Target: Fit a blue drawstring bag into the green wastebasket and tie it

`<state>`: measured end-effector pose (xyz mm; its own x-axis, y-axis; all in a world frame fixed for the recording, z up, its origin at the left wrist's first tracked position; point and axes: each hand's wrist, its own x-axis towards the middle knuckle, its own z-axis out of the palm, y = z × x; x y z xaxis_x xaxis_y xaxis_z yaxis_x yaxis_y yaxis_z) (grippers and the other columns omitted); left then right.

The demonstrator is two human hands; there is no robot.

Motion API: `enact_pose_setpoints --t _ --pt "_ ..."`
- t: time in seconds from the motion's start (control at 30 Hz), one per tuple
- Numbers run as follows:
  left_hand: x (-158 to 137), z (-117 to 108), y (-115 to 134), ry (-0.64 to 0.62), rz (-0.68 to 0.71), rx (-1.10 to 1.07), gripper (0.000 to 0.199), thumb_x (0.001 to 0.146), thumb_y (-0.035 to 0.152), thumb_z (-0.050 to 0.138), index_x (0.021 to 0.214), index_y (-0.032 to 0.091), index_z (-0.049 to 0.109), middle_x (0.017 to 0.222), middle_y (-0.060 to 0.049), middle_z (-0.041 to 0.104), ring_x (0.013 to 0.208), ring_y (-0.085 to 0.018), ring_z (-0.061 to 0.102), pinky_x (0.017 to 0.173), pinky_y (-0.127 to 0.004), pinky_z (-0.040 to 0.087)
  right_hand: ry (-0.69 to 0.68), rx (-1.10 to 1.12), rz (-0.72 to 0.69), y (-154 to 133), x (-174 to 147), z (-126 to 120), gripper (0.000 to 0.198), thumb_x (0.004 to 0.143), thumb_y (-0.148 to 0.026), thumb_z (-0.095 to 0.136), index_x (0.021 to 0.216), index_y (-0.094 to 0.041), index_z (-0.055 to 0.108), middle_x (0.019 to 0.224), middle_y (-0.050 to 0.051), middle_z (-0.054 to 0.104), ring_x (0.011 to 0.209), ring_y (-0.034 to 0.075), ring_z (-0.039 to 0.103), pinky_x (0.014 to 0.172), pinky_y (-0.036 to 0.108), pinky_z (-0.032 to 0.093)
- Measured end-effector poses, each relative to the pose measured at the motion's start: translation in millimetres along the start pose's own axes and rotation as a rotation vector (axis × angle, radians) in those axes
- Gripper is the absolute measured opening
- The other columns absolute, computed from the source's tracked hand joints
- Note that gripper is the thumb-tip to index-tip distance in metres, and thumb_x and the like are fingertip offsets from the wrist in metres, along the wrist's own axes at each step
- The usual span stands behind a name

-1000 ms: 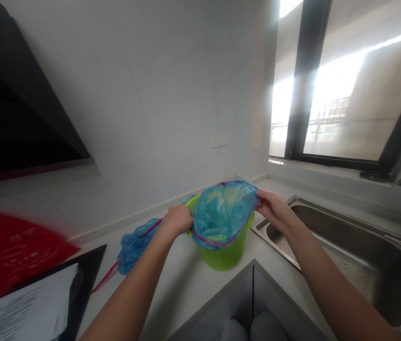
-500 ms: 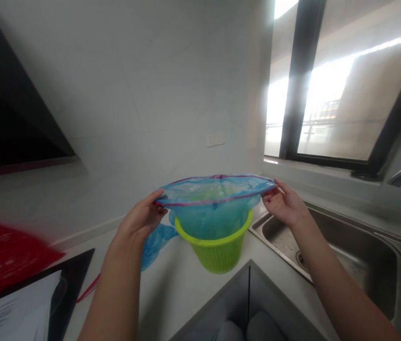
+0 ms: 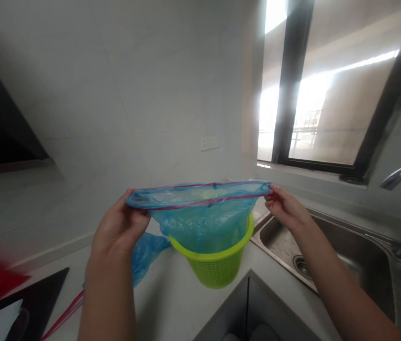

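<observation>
Head view: your left hand [image 3: 118, 227] and right hand [image 3: 284, 208] each pinch an end of the blue drawstring bag [image 3: 200, 213], its mouth now stretched wider and lifted clear above the green basket [image 3: 214, 263] than a second ago, when it hugged the rim. The bag's body hangs into the basket on the white surface [image 3: 172, 303], beside the steel sink [image 3: 346, 265]. A second blue bag [image 3: 145, 253] lies behind your left wrist.

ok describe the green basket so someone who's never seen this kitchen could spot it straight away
Start at the steel sink under the window; on the pale counter just left of it stands the lime-green basket. It is the only woven-looking plastic tub there, and a blue bag hangs into it, its mouth stretched between the left hand and right hand.
</observation>
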<state>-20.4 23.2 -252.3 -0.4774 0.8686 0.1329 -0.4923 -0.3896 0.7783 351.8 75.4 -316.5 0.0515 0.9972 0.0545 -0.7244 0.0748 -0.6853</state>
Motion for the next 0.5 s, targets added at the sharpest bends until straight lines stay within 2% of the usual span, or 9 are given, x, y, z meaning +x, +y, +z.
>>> enact_pose_setpoints --t 0.1,0.17,0.23,0.3,0.37,0.43,0.5 --pt "-6 -3 8 -0.004 -0.071 -0.199 0.028 0.093 0.005 0.052 0.070 0.020 0.058 0.073 -0.001 0.058 0.066 -0.009 0.061 0.070 -0.016 0.060 -0.005 0.016 0.084 1 0 -3 0.027 0.079 -0.013 0.079 0.072 -0.018 0.053 0.053 -0.008 0.047 0.044 0.004 0.044 0.043 0.014 0.043" --pt "-11 -4 14 0.033 -0.079 -0.189 0.025 0.093 0.004 0.050 0.076 0.018 0.062 0.075 -0.003 0.060 0.068 -0.010 0.062 0.069 -0.016 0.060 -0.037 0.042 0.187 1 -1 -3 0.034 0.078 -0.010 0.078 0.068 -0.019 0.047 0.047 -0.010 0.039 0.040 0.004 0.038 0.043 0.016 0.042" --pt "-18 -4 20 0.041 -0.089 -0.144 0.024 0.093 0.001 0.047 0.085 0.013 0.066 0.074 -0.003 0.058 0.058 -0.007 0.057 0.054 -0.012 0.055 -0.068 0.077 0.279 0 -4 -1 0.037 0.079 -0.011 0.077 0.068 -0.020 0.043 0.045 -0.011 0.036 0.039 0.005 0.038 0.044 0.018 0.044" --pt "-24 -3 24 -0.003 -0.094 -0.103 0.025 0.092 -0.002 0.045 0.094 0.009 0.068 0.069 -0.002 0.054 0.046 -0.004 0.044 0.037 -0.008 0.039 -0.112 0.150 0.337 -3 -8 1 0.037 0.081 -0.016 0.077 0.070 -0.021 0.043 0.048 -0.010 0.043 0.043 0.007 0.046 0.048 0.021 0.049" --pt "-27 -3 25 -0.072 -0.128 -0.082 0.029 0.090 -0.005 0.044 0.101 0.006 0.068 0.068 -0.001 0.053 0.042 -0.003 0.035 0.030 -0.009 0.028 -0.155 0.250 0.345 -6 -11 4 0.032 0.084 -0.018 0.074 0.072 -0.021 0.044 0.053 -0.007 0.050 0.048 0.009 0.053 0.052 0.023 0.052" --pt "-26 -5 22 -0.110 -0.147 -0.058 0.032 0.087 -0.007 0.044 0.106 0.004 0.067 0.071 -0.003 0.056 0.042 -0.002 0.036 0.030 -0.009 0.027 -0.188 0.337 0.299 -9 -14 6 0.022 0.085 -0.016 0.068 0.077 -0.020 0.048 0.055 -0.007 0.051 0.048 0.009 0.052 0.051 0.022 0.051" --pt "-20 -10 18 -0.151 -0.130 0.008 0.036 0.082 -0.007 0.050 0.112 0.005 0.066 0.077 -0.005 0.061 0.044 -0.003 0.043 0.032 -0.009 0.031 -0.204 0.379 0.261 -11 -17 7 0.014 0.086 -0.013 0.063 0.083 -0.020 0.052 0.052 -0.008 0.047 0.045 0.009 0.048 0.046 0.021 0.047"
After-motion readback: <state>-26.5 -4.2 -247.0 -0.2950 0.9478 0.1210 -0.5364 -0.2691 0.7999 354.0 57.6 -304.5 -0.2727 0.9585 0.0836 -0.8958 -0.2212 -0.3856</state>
